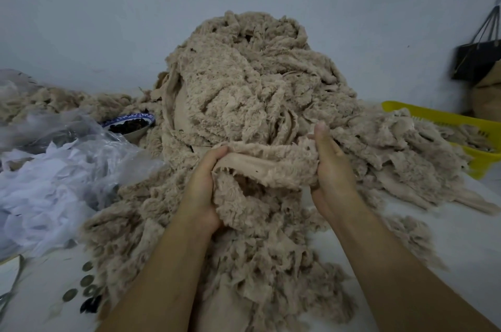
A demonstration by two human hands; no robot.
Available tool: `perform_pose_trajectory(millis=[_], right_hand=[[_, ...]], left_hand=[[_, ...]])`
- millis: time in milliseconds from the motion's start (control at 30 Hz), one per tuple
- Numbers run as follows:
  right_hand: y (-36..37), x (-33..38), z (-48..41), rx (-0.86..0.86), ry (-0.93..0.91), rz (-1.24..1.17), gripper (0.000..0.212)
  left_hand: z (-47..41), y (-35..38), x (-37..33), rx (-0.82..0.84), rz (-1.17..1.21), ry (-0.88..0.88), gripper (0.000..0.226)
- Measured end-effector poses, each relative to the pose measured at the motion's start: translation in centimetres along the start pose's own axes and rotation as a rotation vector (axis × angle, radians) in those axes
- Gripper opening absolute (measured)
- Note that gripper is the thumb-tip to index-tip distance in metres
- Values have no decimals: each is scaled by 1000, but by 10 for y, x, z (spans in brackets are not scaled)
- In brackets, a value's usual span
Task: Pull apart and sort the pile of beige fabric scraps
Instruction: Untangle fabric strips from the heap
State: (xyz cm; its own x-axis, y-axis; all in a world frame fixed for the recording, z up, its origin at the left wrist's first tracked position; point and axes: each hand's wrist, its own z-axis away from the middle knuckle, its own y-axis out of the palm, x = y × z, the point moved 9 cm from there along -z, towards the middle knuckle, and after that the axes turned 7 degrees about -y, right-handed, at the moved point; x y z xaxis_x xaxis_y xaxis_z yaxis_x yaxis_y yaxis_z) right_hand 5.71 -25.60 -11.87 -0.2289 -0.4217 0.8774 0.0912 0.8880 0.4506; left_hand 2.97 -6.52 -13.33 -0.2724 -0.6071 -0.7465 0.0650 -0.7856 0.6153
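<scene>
Beige, fleecy fabric scraps heaped in a tall pile (252, 82) on a white desk (461, 245), mound rising in front of a pale wall and spilling toward the viewer. Both bare hands are at its near face, working one long beige fleece strip (268, 166) with a smooth backing.

Left hand (202, 185): grip closed, fingers curled into the strip's left end. Right hand (332, 169): grip closed on the right end, thumb up, palm turned inward. Strip runs roughly level between them, fairly taut, lower edge still buried in loose fleece.

Surroundings: yellow plastic basket (444, 117) to the right, some beige scraps already in it; crumpled white and clear plastic sheeting (48, 185) to the left; blue-rimmed bowl of dark contents (130, 125) behind that; a row of small round metal discs (86, 280) near the left edge; black bag (474, 60) hanging far right.

Step in hand, as judged: freeing this one strip from the tangle. To do it well:
- lift and draw toward the body, not sideways, so the mound does not slump;
- keep both ends pinched, give small shakes to shed clinging fluff;
- if neighbouring pieces ride along, pause and strip them off with one hand;
- basket likely the destination, though which sort goes there cannot be told.
</scene>
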Motion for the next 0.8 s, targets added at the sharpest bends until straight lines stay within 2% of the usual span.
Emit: perform_pose_trajectory(millis=[167,267,333,400,500,600,667,733,800], right_hand=[[24,1,8,236,-32,161,44],[30,-4,12,307,-37,290,61],[36,-4,16,345,-45,304,65],[45,-9,23,439,-57,360,59],[56,-27,31,588,-65,600,36],[48,-26,23,533,-128,771,21],[41,-29,19,546,-113,800,14],[36,-21,13,524,-72,644,20],[19,7,-3,364,-77,95,31]], left_hand=[[-7,-1,2,77,185,-41,25],[-8,5,-1,178,237,-10,33],[-6,12,-3,224,161,33,44],[-4,18,-3,217,19,87,48],[-1,20,-4,133,-165,201,35],[2,28,2,94,-419,275,31],[2,24,2,7,-499,286,32],[0,15,-1,-67,-474,302,37],[-2,13,-5,-90,-504,339,40]])
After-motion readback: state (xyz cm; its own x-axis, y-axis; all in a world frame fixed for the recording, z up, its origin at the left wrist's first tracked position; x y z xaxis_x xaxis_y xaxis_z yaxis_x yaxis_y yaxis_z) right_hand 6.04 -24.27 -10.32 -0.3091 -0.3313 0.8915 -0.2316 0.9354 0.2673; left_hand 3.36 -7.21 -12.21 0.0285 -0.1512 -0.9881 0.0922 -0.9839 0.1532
